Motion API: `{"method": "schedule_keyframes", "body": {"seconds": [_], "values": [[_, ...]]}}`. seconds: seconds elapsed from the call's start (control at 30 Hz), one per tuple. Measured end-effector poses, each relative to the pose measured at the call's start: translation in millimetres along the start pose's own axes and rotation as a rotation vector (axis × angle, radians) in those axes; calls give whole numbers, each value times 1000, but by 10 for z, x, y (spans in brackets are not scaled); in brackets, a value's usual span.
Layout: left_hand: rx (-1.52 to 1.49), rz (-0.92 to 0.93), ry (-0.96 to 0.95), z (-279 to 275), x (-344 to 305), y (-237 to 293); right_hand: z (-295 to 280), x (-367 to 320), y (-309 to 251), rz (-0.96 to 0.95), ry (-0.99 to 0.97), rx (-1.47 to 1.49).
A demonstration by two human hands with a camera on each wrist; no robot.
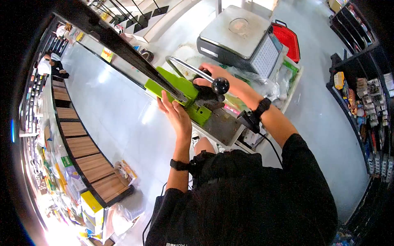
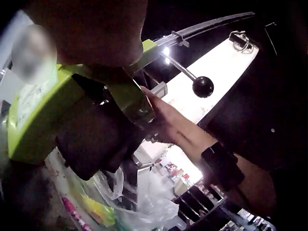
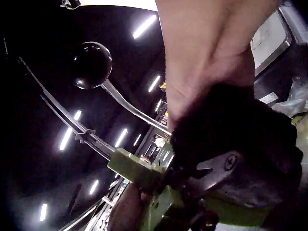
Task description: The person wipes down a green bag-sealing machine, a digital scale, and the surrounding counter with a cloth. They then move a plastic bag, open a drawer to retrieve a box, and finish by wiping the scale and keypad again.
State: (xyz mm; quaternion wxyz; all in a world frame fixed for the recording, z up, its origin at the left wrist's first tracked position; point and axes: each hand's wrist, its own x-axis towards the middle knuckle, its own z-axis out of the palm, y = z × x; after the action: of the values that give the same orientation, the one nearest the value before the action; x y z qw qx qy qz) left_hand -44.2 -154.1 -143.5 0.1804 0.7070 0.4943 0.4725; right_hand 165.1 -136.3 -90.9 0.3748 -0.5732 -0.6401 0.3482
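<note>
A lime-green bench machine (image 1: 200,114) stands on the counter's corner, with a long dark rail (image 1: 135,61) rising from it and a bent metal lever ending in a black ball knob (image 1: 221,85). My left hand (image 1: 177,118) lies against the machine's near left side, fingers extended. On the far side, my right hand (image 1: 217,76) curls round a dark, soft-looking bundle (image 3: 255,144) beside the lever; its exact kind I cannot tell. In the right wrist view, a metal plate with a screw (image 3: 231,162) overlaps this bundle. The lever's knob sits just over the right hand.
A weighing scale (image 1: 238,30) with a flat pan and keypad occupies the counter behind the right hand. Clear plastic bags (image 1: 266,88) lie in front of it. A red basket (image 1: 286,41) is beyond. Wooden-topped shelving (image 1: 84,147) runs along the left; black racks (image 1: 365,102) line the right.
</note>
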Motion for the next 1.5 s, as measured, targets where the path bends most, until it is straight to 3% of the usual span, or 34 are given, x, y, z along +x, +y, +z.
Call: {"method": "schedule_keyframes", "body": {"seconds": [0.2, 0.27, 0.33, 0.43, 0.53, 0.6, 0.67, 0.7, 0.8, 1.13, 1.27, 1.33, 1.5], "values": [[-54, -40, 31, 34, 1, 18, 159, 141, -165, -21, 141, -360], [-50, -39, 39, 20, -2, 19, 243, 134, -176, -93, 381, -418], [-6, -47, 7, -16, 2, 1, 275, 80, -65, -16, 399, -340], [-21, -43, 4, -26, 3, 5, 176, -113, 236, 59, 416, 97], [-14, -32, 9, -23, 26, -4, 55, -335, 203, 138, 346, 210], [18, -21, 20, -4, 9, -8, -16, -344, 122, 52, 346, 201], [-18, -13, 22, -34, 16, 53, -24, -283, 43, -323, 270, -179], [-18, -14, 21, -39, 11, 62, 40, -226, 40, -363, 265, -275], [-48, -56, 13, -33, 33, 64, 94, -140, -138, -208, 242, -378], [-21, -45, 25, -21, 27, 100, 154, 264, -139, -329, 300, -545], [-27, -36, 28, -8, 36, 66, 156, 309, 37, -258, 373, -394], [-49, -45, 30, -11, 35, 87, 83, 112, 101, -153, 548, -319], [-62, -44, 29, -16, 34, 62, -81, -605, -270, 17, 525, -86]]}}
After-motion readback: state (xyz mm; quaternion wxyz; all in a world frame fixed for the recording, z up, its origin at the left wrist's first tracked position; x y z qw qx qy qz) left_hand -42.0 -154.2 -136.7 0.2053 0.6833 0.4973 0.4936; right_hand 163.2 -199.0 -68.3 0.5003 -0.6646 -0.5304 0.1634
